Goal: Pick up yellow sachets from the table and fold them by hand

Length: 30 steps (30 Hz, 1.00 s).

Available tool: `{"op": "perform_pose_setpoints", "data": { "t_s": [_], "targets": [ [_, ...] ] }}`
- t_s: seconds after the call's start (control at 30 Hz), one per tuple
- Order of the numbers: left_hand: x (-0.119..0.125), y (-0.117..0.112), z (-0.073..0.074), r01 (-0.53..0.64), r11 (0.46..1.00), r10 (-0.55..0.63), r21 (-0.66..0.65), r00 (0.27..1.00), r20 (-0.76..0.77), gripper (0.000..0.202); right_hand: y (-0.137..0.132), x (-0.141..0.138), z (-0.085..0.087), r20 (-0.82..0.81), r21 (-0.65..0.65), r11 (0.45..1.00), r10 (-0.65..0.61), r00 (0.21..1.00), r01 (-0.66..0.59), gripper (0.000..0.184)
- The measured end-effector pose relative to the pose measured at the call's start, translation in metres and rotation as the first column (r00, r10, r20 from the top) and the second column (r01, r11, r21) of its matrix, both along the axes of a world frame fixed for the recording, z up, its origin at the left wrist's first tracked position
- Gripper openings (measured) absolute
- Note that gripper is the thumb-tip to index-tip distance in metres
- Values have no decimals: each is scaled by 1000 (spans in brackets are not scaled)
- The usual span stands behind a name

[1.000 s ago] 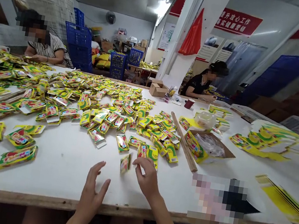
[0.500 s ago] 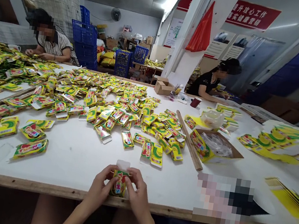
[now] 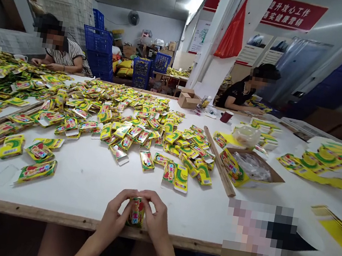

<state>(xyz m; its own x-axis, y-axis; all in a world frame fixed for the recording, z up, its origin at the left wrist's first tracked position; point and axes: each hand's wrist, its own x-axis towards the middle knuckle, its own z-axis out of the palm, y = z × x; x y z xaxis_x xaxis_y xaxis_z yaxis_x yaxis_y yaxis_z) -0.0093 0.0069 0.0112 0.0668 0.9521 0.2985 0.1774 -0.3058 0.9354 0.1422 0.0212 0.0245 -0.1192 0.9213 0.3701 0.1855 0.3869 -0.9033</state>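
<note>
**Both hands closed on one small carton at the bench edge**

Head view: the left hand [image 3: 115, 218] and right hand [image 3: 156, 221] grip a small yellow-green carton [image 3: 136, 212] between their fingertips, held upright just above the near edge of the white bench [image 3: 90, 184]. Beyond lies a spread of flat cartons [image 3: 119, 124], with a wooden strip [image 3: 219, 161] and an open cardboard box [image 3: 249, 168] to the right.

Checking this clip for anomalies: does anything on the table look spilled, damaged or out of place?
Nothing stands out. Both hands, left hand and right hand, hold one small packet at the near edge of the table. The loose heap of packets is untidy but none look torn. A wooden stick lies flat.
</note>
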Motion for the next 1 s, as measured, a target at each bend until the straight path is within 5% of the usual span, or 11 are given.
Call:
{"op": "perform_pose_setpoints", "data": {
  "t_s": [0.47, 0.8, 0.9, 1.0],
  "targets": [
    [5, 8, 15, -41, 993, 41, -112, 999, 0, 22, 1, -1, 16, 83, -82, 994, -67, 994, 73, 17],
    [-2, 2, 3, 49, 999, -48, -20, 999, 21, 17, -11, -6, -4, -27, -103, 995, -17, 999, 14, 15],
    [-6, 8, 8, 72, 997, -69, 31, 994, -84, 19, -21, 22, 10, 60, -7, 987, -158, 986, 158, 18],
    [-24, 33, 6, -16, 993, 48, 118, 962, -269, 28, -46, 102, 28, 289, 102, 890, -454, 843, 444, 22]
  ]
}}
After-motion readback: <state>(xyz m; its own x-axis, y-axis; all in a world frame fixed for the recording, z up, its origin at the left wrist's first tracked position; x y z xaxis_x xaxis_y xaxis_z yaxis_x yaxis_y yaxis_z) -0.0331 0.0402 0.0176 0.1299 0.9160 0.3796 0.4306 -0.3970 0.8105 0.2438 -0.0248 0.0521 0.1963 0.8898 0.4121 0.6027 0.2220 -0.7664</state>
